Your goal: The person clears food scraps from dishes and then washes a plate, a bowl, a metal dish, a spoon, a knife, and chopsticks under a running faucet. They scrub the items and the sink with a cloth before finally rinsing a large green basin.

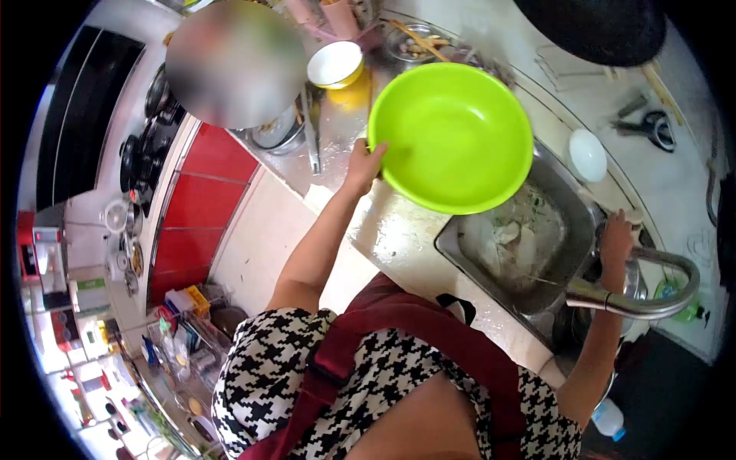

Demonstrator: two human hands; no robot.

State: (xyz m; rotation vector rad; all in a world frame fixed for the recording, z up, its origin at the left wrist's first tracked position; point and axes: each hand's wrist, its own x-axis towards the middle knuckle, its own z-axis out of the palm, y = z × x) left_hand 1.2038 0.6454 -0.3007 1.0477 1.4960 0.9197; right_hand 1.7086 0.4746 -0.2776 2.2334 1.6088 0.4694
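Note:
My left hand (363, 165) grips the rim of a bright green plastic basin (452, 142), thumb on the inside. The basin is tipped toward me, showing a bare inside, and overlaps the far left part of the steel sink (443, 244). My right hand (616, 239) reaches past the curved metal faucet (678, 287) to the sink's right edge. Its fingers are close together at a small pale piece; what they hold is hard to make out. Whitish pieces (510, 234) and green scraps lie in the sink. A thin pale line runs from the spout, perhaps water.
A yellow-and-white bowl (336, 65), a knife (313, 146) and metal bowls (280, 138) stand on the wet counter at left. Behind the sink are a white bowl (587, 155), black scissors (657, 129) and a dark wok (594, 27). A green bottle (686, 307) stands at right.

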